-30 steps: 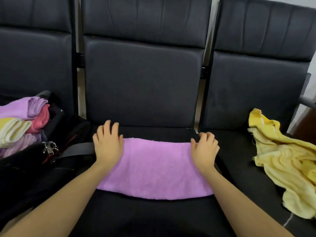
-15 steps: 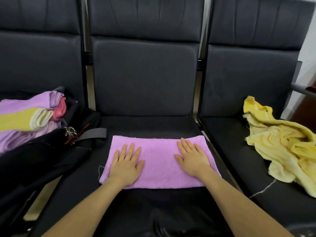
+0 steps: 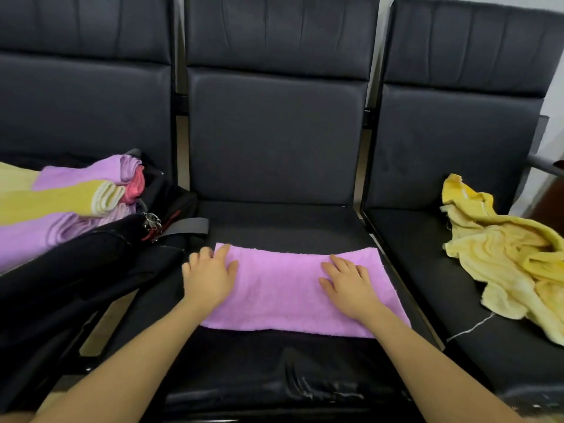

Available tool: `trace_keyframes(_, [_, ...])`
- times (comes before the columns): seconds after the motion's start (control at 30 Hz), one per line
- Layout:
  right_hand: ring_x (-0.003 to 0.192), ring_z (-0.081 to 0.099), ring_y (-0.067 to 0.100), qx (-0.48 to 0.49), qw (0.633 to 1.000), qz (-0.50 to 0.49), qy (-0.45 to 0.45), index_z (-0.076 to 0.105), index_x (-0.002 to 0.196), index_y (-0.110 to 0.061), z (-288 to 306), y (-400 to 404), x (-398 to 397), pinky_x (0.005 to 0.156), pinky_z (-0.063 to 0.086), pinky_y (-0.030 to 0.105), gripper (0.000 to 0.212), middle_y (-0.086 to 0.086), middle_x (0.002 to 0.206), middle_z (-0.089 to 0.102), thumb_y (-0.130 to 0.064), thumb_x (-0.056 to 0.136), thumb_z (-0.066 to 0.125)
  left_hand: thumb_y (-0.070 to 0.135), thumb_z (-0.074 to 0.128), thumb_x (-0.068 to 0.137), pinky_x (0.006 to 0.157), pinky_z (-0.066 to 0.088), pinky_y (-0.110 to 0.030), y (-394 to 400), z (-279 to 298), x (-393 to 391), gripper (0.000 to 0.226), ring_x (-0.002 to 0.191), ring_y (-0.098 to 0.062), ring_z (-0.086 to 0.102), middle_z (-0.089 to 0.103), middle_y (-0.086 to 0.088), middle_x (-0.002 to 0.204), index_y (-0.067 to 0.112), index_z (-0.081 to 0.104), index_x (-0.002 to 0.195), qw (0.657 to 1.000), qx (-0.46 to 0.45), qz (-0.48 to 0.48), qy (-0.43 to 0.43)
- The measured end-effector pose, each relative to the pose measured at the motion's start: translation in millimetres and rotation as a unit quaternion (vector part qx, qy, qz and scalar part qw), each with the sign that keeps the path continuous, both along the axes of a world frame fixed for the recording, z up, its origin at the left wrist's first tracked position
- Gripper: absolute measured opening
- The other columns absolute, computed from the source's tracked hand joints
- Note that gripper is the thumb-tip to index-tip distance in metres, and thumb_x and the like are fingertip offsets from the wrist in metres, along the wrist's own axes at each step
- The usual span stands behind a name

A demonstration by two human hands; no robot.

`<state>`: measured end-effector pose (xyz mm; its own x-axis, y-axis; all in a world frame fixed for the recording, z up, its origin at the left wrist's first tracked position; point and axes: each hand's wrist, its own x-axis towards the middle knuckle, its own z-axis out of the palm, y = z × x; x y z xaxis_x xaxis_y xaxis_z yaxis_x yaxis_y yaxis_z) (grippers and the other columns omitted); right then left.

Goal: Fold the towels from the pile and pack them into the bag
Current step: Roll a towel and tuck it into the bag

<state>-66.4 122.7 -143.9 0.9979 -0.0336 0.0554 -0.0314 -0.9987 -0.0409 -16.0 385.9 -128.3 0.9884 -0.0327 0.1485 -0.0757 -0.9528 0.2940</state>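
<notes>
Black bag (image 3: 61, 270) far left, already stuffed with folded towels (image 3: 61, 209). Mid-fold on the purple towel (image 3: 283, 288), middle seat: left hand (image 3: 207, 279) at its left end, right hand (image 3: 348, 285) flat, fingers loosely spread, gripping nothing. Needs 1 more fold, then bagging. Yellow towel (image 3: 503, 254) waiting, right.

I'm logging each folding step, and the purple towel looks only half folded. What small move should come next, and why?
Probably fold it end to end: the left hand lifts its end over toward the right hand. The purple towel lies flat as a long strip, and the towels in the bag look more compact.
</notes>
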Motion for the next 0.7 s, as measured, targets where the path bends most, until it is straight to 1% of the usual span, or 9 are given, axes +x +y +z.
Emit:
trace_keyframes(0.1, [0.142, 0.020, 0.015, 0.013, 1.000, 0.024, -0.006, 0.034, 0.145, -0.025, -1, 11, 0, 0.112, 0.012, 0.034, 0.044, -0.003, 0.157, 0.022, -0.037, 0.103, 0.031, 0.046, 0.040, 0.098, 0.095, 0.030, -0.036, 10, -14, -6, 0.055, 0.112, -0.027, 0.041, 0.045, -0.006, 0.125, 0.028, 0.028, 0.148, 0.999, 0.032, 0.023, 0.003])
trace_keyframes(0.23, [0.142, 0.020, 0.013, 0.008, 0.998, 0.055, -0.001, 0.029, 0.148, -0.029, -7, 18, 3, 0.111, 0.013, 0.031, 0.048, -0.007, 0.157, 0.022, -0.041, 0.101, 0.031, 0.047, 0.043, 0.097, 0.092, 0.027, -0.033, 12, -24, -5, 0.054, 0.109, -0.023, 0.041, 0.048, 0.000, 0.118, 0.032, 0.028, 0.146, 0.999, 0.044, -0.019, -0.017])
trace_keyframes(0.27, [0.143, 0.019, 0.013, 0.006, 0.999, 0.053, 0.007, 0.026, 0.149, -0.031, -8, 18, 3, 0.111, 0.013, 0.031, 0.053, -0.008, 0.158, 0.021, -0.048, 0.099, 0.026, 0.044, 0.043, 0.097, 0.091, 0.026, -0.032, 12, -24, -4, 0.051, 0.109, -0.022, 0.041, 0.052, 0.001, 0.116, 0.033, 0.031, 0.145, 0.999, 0.039, -0.024, -0.017])
trace_keyframes(0.33, [0.146, 0.013, 0.013, 0.002, 0.998, 0.056, 0.023, 0.019, 0.150, -0.036, -11, 19, 4, 0.114, 0.010, 0.033, 0.074, -0.009, 0.160, 0.015, -0.065, 0.084, 0.005, 0.037, 0.045, 0.098, 0.090, 0.025, -0.030, 12, -25, -2, 0.047, 0.107, -0.021, 0.045, 0.058, 0.002, 0.111, 0.031, 0.036, 0.144, 0.999, 0.021, -0.030, -0.030])
trace_keyframes(0.4, [0.148, 0.005, 0.014, -0.002, 0.997, 0.062, 0.045, 0.012, 0.151, -0.040, -12, 20, 6, 0.117, 0.004, 0.034, 0.084, -0.008, 0.161, 0.006, -0.070, 0.074, -0.005, 0.032, 0.050, 0.096, 0.090, 0.026, -0.030, 13, -23, -3, 0.047, 0.106, -0.022, 0.051, 0.063, 0.000, 0.110, 0.027, 0.041, 0.142, 0.998, -0.021, -0.026, -0.061])
trace_keyframes(0.47, [0.148, -0.003, 0.015, 0.005, 0.995, 0.064, 0.074, 0.007, 0.151, -0.041, -12, 24, 10, 0.118, -0.002, 0.035, 0.066, -0.006, 0.161, -0.003, -0.066, 0.091, 0.009, 0.026, 0.057, 0.093, 0.092, 0.031, -0.033, 16, -17, -4, 0.047, 0.109, -0.026, 0.055, 0.063, -0.006, 0.118, 0.021, 0.046, 0.139, 0.990, -0.103, -0.017, -0.091])
trace_keyframes(0.53, [0.148, -0.007, 0.016, 0.013, 0.992, 0.073, 0.098, 0.003, 0.151, -0.041, -13, 34, 14, 0.119, -0.004, 0.036, 0.058, -0.005, 0.161, -0.009, -0.059, 0.098, 0.020, 0.021, 0.059, 0.092, 0.091, 0.038, -0.037, 20, -6, -4, 0.048, 0.115, -0.029, 0.054, 0.059, -0.008, 0.127, 0.020, 0.048, 0.139, 0.976, -0.189, -0.010, -0.108])
trace_keyframes(0.6, [0.148, -0.010, 0.017, 0.016, 0.991, 0.076, 0.109, 0.000, 0.151, -0.041, -17, 46, 20, 0.119, -0.006, 0.036, 0.058, -0.004, 0.161, -0.012, -0.057, 0.099, 0.020, 0.021, 0.060, 0.092, 0.090, 0.040, -0.036, 22, 6, -4, 0.048, 0.118, -0.027, 0.053, 0.056, -0.005, 0.131, 0.023, 0.048, 0.139, 0.965, -0.226, -0.022, -0.129])
trace_keyframes(0.7, [0.148, -0.012, 0.015, 0.049, 0.989, 0.080, 0.111, -0.001, 0.151, -0.040, -24, 68, 28, 0.118, -0.007, 0.036, 0.057, -0.006, 0.160, -0.013, -0.055, 0.100, 0.018, 0.020, 0.061, 0.091, 0.088, 0.039, -0.031, 23, 23, -4, 0.045, 0.113, -0.024, 0.055, 0.059, -0.003, 0.125, 0.023, 0.052, 0.136, 0.955, -0.236, -0.067, -0.169])
